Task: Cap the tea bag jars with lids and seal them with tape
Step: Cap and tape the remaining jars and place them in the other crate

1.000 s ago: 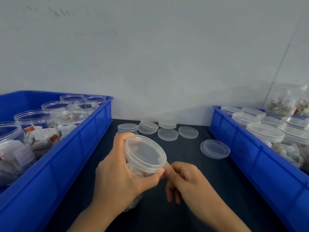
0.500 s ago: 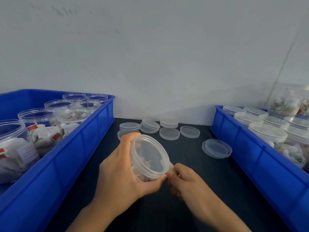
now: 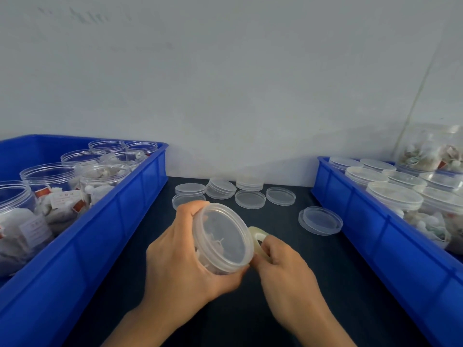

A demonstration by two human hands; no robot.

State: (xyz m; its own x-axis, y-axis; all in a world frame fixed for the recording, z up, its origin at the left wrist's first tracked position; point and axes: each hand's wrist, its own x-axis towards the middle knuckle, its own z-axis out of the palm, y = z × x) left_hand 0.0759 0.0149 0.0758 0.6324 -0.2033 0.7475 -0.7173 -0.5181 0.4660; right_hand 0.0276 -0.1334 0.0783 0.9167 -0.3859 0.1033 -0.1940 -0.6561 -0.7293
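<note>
Hands meet over the middle of the dark desk (image 3: 288, 284), between two blue bins. The left hand (image 3: 180, 266) grips a clear tea bag jar (image 3: 215, 261), fingers and thumb curled round its body, and holds it tilted so that its translucent lid (image 3: 221, 237) faces up and toward the camera; the lid sits on the jar's mouth. The right hand (image 3: 283, 264) is curled round a roll of clear tape (image 3: 258, 237), which touches the right edge of the lid's rim; whether a strip already sticks to the jar cannot be told. Pale tea bags show faintly through the lid. Behind the hands, loose lids (image 3: 250, 199) lie on the desk near the wall, some in short stacks, some single, and one larger lid (image 3: 320, 220) lies apart to the right, just beside the right bin. The left bin (image 3: 105, 226) holds open jars (image 3: 50, 176) with no lids, filled with white tea bags bearing red tags. The right bin (image 3: 375, 234) holds capped jars (image 3: 393, 196) standing close together, and one further jar of tea bags (image 3: 431, 149) stands higher at the far right corner, against the grey wall (image 3: 225, 83).
</note>
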